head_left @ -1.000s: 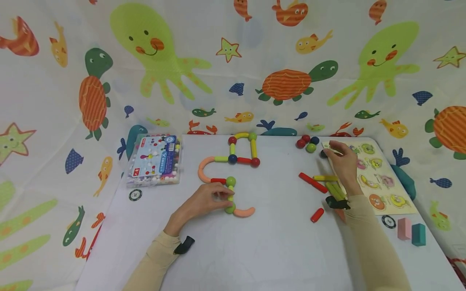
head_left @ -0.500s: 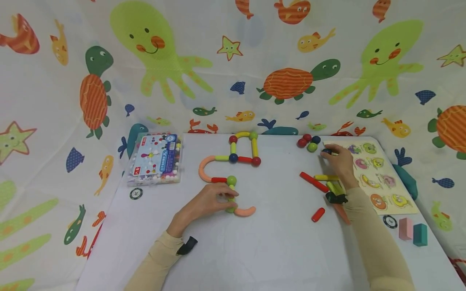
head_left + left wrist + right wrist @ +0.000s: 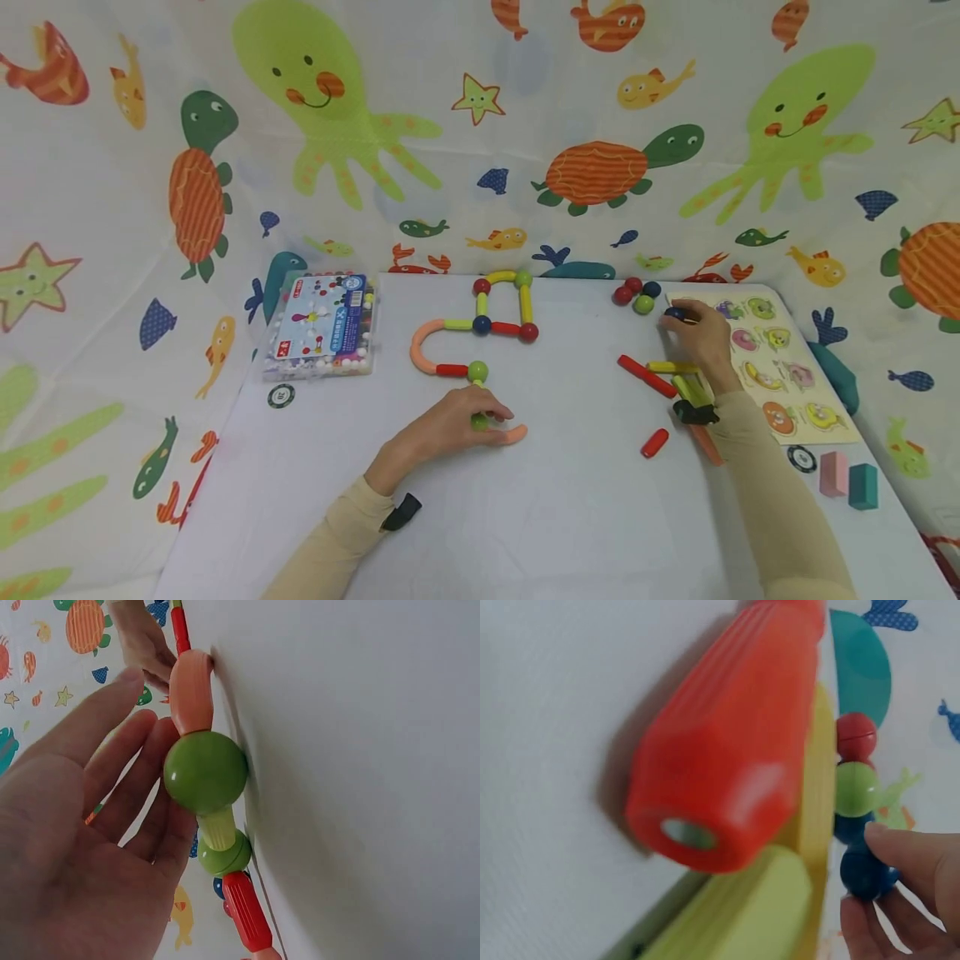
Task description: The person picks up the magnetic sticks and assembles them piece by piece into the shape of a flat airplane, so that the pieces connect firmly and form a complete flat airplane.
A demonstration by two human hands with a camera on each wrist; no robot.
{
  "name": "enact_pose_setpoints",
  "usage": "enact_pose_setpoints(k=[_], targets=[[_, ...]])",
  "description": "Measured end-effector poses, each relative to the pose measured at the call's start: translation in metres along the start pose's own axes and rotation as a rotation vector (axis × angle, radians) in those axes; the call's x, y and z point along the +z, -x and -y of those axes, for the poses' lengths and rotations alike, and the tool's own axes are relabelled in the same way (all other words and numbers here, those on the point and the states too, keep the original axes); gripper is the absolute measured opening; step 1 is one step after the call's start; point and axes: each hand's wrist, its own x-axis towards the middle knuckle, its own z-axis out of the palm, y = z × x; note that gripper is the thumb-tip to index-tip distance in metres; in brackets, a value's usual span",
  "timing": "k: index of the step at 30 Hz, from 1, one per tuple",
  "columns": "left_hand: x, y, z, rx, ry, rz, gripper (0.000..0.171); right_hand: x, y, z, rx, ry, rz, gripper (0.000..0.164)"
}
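Observation:
My left hand reaches around the lower green ball of a chain of toy rods and balls. Its fingertips are right at the peach curved rod. In the left wrist view, the left hand has loosely extended fingers beside the green ball, its thumb apart from it. A second green ball sits farther up the chain, joined to a red rod. Over at the right, my right hand pinches a dark blue ball between thumb and fingers.
Loose red rods and yellow-green rods lie by the right wrist. Several balls cluster beyond. A picture board, pink block and teal block stand right. A clear bead box sits left.
My left hand has slid right, from the short yellow-green rod toward the peach curved rod. My right hand has come down and taken hold of the dark blue ball.

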Motion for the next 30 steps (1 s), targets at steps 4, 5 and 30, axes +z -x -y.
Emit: enact_pose_setpoints(k=[4,5,30], targets=[[0.003,-0.001,-0.001,0.002,-0.039,0.003,0.034,-0.002,0.005,0.007,-0.016,-0.034,-0.012,0.053],[0.003,-0.001,-0.002,0.008,-0.053,0.004,0.034,-0.002,0.007,0.009,-0.028,-0.042,-0.017,0.054],[0.017,-0.011,-0.006,0.13,-0.305,-0.024,0.021,0.058,0.075,0.067,-0.316,-0.257,0.188,0.048]])
